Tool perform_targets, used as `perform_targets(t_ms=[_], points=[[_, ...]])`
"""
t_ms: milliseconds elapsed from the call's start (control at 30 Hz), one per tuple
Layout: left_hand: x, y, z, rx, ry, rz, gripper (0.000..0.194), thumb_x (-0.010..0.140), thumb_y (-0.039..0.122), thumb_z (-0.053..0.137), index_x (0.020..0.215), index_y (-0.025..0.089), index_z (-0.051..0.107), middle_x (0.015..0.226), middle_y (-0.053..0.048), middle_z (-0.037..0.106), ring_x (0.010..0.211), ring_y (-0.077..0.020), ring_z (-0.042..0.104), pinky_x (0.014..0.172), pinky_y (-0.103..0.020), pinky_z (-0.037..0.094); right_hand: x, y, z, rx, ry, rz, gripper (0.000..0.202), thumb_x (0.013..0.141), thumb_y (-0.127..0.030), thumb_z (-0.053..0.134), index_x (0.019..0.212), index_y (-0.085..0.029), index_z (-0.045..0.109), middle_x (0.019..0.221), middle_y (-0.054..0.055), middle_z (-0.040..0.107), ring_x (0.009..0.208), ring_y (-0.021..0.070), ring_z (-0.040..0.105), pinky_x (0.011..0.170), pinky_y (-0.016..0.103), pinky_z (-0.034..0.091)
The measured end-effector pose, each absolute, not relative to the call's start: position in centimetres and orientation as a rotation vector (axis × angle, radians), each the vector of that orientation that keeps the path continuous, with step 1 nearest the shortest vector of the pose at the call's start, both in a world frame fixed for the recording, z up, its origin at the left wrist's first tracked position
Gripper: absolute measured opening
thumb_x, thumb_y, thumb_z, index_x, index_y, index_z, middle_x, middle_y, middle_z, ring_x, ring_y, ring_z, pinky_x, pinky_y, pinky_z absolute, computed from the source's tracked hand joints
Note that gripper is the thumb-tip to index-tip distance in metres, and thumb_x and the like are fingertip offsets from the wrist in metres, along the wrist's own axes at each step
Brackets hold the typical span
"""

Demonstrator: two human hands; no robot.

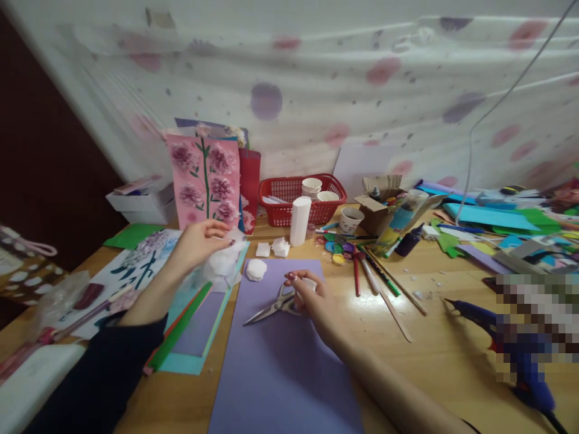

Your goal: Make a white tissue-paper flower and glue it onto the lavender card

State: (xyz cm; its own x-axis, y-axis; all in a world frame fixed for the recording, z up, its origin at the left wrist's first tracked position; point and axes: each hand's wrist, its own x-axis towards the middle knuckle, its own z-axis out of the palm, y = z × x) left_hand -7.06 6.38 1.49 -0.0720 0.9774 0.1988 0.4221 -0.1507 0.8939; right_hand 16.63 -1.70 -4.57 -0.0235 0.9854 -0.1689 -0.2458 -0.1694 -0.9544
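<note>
My left hand (203, 244) is over the left side of the table, fingers closed at a thin, translucent white plastic bag (222, 262) with white pieces showing through it. My right hand (314, 298) hovers above a purple sheet of paper (280, 367), its fingers curled around a soft white piece (309, 286), partly hidden by them. Beside those fingers lie metal scissors (266, 311), blades pointing left, handles partly covered by the hand. A stack of round white cotton pads (256, 270) rests on the sheet's upper left corner. Behind it are small white squares (280, 247).
A white roll (300, 222) stands before a red basket (266, 208) holding paper cups. Paint pots (335, 248), brushes (370, 274) and a patterned cup (351, 220) sit to the right. A blue glue gun (479, 319) lies far right. A pink flower picture (205, 181) leans at the back.
</note>
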Motion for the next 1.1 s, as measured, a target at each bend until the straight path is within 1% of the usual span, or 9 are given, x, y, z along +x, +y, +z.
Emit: perform_targets(t_ms=[133,200,267,333,467,567,800,933,1100], points=[[-8.9,7.6,0.9,1.781,1.684,1.447,0.027,0.052,0.006,0.078,0.067,0.024,0.066,0.071,-0.002,0.066,0.087,-0.0293,0.065,0.082,-0.039,0.05,16.8,-1.2,-4.6,-0.979,-0.568,1.668,0.028,0.071,-0.039,0.074,0.082,-0.014,0.064,0.073,0.001,0.065,0.045,0.005,0.049,0.036,0.014,0.027],[-7.3,6.6,0.5,1.963,1.63,1.511,0.018,0.064,0.011,0.072,0.077,0.024,0.068,0.082,-0.003,0.068,0.094,-0.0291,0.063,0.091,-0.043,0.046,17.0,-0.9,-4.6,-0.885,-0.391,1.828,0.029,0.08,-0.041,0.066,0.086,-0.013,0.064,0.079,0.006,0.068,0.053,0.0088,0.058,0.04,0.016,0.038],[-4.6,4.9,0.1,2.075,1.483,1.387,0.012,0.079,0.02,0.062,0.089,0.02,0.069,0.091,-0.004,0.07,0.091,-0.0254,0.065,0.09,-0.042,0.047,17.2,-0.8,-4.6,-0.8,-0.262,1.958,0.035,0.088,-0.044,0.056,0.091,-0.011,0.064,0.085,0.012,0.071,0.065,0.0141,0.066,0.053,0.022,0.05],[-1.6,3.0,-0.4,2.144,1.344,1.279,0.007,0.078,0.022,0.065,0.084,0.02,0.069,0.086,-0.002,0.072,0.086,-0.0216,0.066,0.085,-0.037,0.05,17.4,-0.7,-4.4,-0.73,-0.208,2.012,0.041,0.091,-0.048,0.049,0.095,-0.01,0.063,0.088,0.014,0.072,0.075,0.0176,0.069,0.066,0.028,0.056],[2.4,0.0,-2.3,2.319,1.002,1.083,0.016,0.078,0.021,0.069,0.094,0.021,0.07,0.099,-0.006,0.073,0.1,-0.0234,0.064,0.1,-0.043,0.042,17.5,-1.0,-4.2,-0.671,-0.229,2.038,0.042,0.093,-0.05,0.044,0.092,-0.012,0.063,0.082,0.01,0.071,0.075,0.0177,0.069,0.073,0.03,0.055],[2.8,-0.9,-3.9,2.316,1.054,1.058,0.025,0.076,0.018,0.071,0.101,0.022,0.069,0.104,-0.007,0.073,0.105,-0.0252,0.062,0.108,-0.051,0.032,17.3,-1.2,-4.5,-0.676,-0.239,2.074,0.04,0.092,-0.051,0.044,0.085,-0.015,0.061,0.074,0.006,0.069,0.069,0.0184,0.068,0.069,0.032,0.056],[1.6,-1.9,-4.7,2.314,1.153,0.957,0.025,0.073,0.028,0.076,0.098,0.025,0.072,0.11,-0.005,0.074,0.115,-0.03,0.059,0.114,-0.061,0.014,16.7,-1.3,-5.3,-0.614,-0.392,2.145,0.042,0.086,-0.057,0.053,0.089,-0.015,0.06,0.07,0.004,0.066,0.07,0.0204,0.068,0.07,0.036,0.056],[1.6,-2.2,-4.9,2.247,1.167,1.084,0.014,0.081,0.019,0.064,0.089,0.025,0.073,0.107,-0.004,0.075,0.111,-0.0261,0.061,0.114,-0.057,0.019,16.8,-1.5,-4.9,-0.634,-0.309,2.151,0.039,0.089,-0.053,0.051,0.086,-0.015,0.06,0.066,0.002,0.065,0.061,0.0168,0.065,0.069,0.035,0.055],[1.2,-1.9,-5.6,1.86,1.196,1.359,0.009,0.081,0.024,0.062,0.082,0.02,0.07,0.095,-0.006,0.072,0.099,-0.0214,0.064,0.094,-0.037,0.047,16.9,-1.7,-4.5,-0.762,-0.334,2.093,0.024,0.087,-0.04,0.058,0.087,-0.016,0.061,0.072,0.003,0.068,0.063,0.0136,0.065,0.059,0.026,0.053]])
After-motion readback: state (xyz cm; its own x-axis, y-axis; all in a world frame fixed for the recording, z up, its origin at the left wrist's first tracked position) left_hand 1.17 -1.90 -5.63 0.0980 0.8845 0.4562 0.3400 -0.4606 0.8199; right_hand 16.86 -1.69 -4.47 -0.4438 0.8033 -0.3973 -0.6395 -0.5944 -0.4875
